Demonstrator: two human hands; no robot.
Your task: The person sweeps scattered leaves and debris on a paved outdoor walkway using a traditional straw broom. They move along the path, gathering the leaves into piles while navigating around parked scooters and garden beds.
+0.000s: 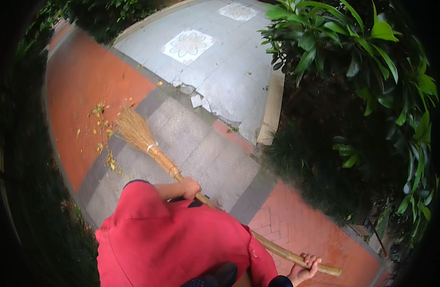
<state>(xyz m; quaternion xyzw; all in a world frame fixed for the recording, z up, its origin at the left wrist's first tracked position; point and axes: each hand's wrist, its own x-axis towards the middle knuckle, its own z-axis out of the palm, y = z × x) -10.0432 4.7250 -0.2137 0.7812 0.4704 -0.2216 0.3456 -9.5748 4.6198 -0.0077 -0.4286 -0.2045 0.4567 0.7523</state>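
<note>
A straw broom (135, 129) with a bamboo handle (277, 250) runs diagonally across the view. My left hand (190, 188) grips the handle just below the bound bristles, near the middle of the picture. Towards the handle's end, at the lower right, my right hand (306, 267) is closed around the bamboo. The red garment I wear hides the handle's middle. The bristle tips lie by the border of the orange paving (94, 75), beside scattered yellow and green leaves (111, 163).
Grey stone paving (191, 147) lies ahead of me. Beyond it is a pale tiled area (234, 79) with a broken edge and loose tile pieces (196, 101). A leafy shrub (309, 43) overhangs on the right; red brick paving (295, 222) is at lower right.
</note>
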